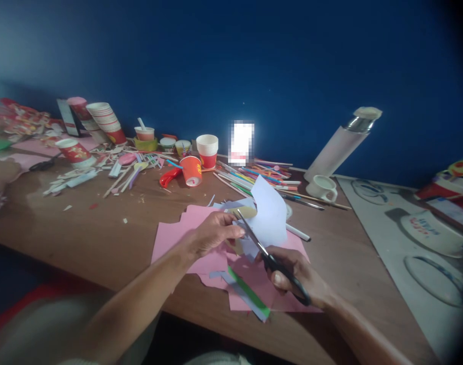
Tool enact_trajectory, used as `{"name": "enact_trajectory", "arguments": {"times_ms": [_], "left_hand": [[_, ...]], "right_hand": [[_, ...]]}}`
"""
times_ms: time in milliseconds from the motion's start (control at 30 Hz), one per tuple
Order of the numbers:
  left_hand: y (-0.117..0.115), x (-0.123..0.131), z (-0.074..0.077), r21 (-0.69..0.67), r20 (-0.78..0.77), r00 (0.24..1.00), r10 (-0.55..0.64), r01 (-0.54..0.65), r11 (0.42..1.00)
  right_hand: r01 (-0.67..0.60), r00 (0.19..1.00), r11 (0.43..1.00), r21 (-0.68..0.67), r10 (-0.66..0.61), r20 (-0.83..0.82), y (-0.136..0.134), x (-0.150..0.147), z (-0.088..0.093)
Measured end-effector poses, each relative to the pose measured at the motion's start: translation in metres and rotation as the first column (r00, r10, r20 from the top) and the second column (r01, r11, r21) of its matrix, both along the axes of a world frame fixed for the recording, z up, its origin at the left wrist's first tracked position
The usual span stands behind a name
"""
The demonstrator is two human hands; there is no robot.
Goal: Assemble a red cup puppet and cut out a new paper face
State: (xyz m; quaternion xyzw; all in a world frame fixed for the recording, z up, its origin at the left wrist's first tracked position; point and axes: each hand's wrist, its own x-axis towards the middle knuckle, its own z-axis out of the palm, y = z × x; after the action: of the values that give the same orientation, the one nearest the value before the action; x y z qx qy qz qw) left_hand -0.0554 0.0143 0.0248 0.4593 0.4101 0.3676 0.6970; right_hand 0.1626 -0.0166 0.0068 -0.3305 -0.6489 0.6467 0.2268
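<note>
My right hand [292, 271] is closed round the handles of black-handled scissors [259, 243], whose blades point up and to the left. A sheet of white paper [271, 210] stands up just beyond the blades. My left hand [218, 233] pinches the paper's lower left part near the blade tips; whether the blades are apart is hard to make out. Beneath both hands lie pink paper sheets [174, 243]. Near the table's front edge, green and pale blue paper strips [248, 294] rest on the pink paper.
Behind the paper lie many coloured sticks and pens [262, 177]. Red paper cups [206, 152] stand at the back, one orange-red cup [191, 171] tilted. To the right are a white mug [321, 188] and a tall flask [340, 147]. Paper scraps [74, 180] are scattered at left.
</note>
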Motion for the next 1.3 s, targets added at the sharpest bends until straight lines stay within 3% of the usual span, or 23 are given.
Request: {"name": "enact_trajectory", "arguments": {"times_ms": [767, 1033, 1300], "left_hand": [[-0.0015, -0.0003, -0.0017, -0.029, 0.019, 1.000, 0.014, -0.014, 0.999], [-0.0001, -0.0013, -0.0029, -0.004, 0.000, 1.000, -0.009, 0.009, 1.000], [-0.0040, 0.0023, 0.0023, 0.047, -0.039, 0.998, 0.050, -0.048, 0.998]], "right_hand": [[0.033, 0.999, 0.999, -0.028, -0.032, 0.031, -0.0015, -0.0003, 0.0012], [0.044, 0.999, 0.999, -0.016, -0.044, 0.012, -0.0008, 0.0000, -0.0003], [0.088, 0.996, 0.996, -0.015, -0.088, -0.030, -0.0016, -0.0007, -0.0008]]}}
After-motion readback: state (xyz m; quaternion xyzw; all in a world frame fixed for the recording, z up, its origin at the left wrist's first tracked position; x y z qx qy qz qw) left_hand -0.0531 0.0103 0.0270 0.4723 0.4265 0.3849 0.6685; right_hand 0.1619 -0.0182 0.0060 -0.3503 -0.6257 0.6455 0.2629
